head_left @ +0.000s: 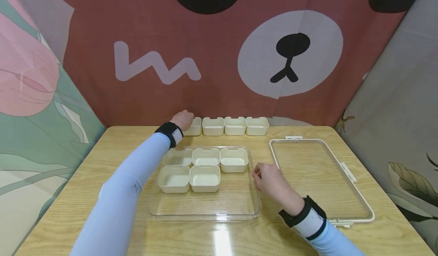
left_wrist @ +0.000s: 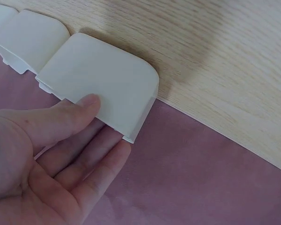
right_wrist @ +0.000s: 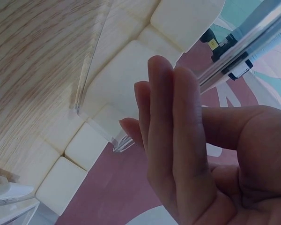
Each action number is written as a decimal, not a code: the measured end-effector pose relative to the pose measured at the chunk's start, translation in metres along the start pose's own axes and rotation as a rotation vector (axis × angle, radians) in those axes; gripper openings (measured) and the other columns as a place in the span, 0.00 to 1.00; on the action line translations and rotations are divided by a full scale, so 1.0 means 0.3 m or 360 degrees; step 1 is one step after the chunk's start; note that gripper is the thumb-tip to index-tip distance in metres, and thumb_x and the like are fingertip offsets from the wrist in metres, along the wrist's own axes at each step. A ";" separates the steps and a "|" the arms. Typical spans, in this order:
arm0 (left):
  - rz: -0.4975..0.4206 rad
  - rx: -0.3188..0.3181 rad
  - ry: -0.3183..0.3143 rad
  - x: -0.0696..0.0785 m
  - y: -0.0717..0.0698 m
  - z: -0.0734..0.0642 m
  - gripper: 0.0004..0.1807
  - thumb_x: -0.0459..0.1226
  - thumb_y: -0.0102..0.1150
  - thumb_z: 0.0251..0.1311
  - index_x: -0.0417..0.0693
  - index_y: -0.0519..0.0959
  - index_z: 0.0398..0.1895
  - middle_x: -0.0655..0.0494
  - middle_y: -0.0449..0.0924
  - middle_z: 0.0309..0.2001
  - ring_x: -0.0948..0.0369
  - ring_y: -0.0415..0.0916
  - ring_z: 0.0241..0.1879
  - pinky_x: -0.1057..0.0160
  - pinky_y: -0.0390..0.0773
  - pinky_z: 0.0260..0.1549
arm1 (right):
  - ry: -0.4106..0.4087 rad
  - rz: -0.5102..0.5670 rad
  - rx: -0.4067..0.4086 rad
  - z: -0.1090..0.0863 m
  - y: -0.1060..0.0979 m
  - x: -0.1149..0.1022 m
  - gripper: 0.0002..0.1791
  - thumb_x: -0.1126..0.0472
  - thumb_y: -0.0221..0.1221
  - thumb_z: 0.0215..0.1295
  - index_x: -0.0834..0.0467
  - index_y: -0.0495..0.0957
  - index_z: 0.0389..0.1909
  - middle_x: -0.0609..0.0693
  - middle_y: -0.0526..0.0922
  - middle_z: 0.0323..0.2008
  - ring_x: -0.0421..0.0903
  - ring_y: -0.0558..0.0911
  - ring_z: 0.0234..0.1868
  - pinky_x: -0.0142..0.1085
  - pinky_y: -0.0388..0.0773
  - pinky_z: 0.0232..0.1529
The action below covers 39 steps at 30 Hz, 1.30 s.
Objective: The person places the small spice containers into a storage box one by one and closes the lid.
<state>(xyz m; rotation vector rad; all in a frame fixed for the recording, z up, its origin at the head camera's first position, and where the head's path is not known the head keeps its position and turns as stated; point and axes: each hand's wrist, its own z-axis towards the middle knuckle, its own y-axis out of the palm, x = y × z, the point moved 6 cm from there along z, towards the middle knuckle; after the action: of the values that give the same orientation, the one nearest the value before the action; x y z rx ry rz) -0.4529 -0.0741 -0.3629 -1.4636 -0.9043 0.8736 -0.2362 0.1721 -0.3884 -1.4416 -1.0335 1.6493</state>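
Note:
My left hand is at the left end of the back row and pinches a small cream plastic box by its rim. In the left wrist view the thumb presses its outer wall and the other fingers reach inside. My right hand hovers beside the right wall of a clear shallow tray, holding nothing, its fingers loosely bent. Inside the tray stand three cream boxes along the back and two cream boxes before them at the left, all upright with openings up.
More cream boxes continue the back row along the table's far edge, by the red cloth. To the right lies a clear lid with a white rim and clips. Wooden tabletop shows around the tray.

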 end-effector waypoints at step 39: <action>0.0250 0.0570 0.0195 0.090 -0.119 -0.157 0.11 0.23 0.54 0.58 0.39 0.85 0.37 0.43 0.83 0.33 0.51 0.80 0.35 0.56 0.81 0.38 | -0.0029 -0.0002 0.0029 0.000 -0.001 -0.004 0.04 0.66 0.60 0.60 0.63 0.79 0.28 0.47 0.77 0.15 0.37 0.73 0.14 0.27 0.69 0.15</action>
<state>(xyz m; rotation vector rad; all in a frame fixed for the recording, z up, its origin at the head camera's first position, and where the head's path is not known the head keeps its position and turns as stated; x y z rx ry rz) -0.4009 -0.0678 -0.3246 -1.2699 -0.5146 0.9929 -0.2360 0.1710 -0.3877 -1.4162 -1.0268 1.6693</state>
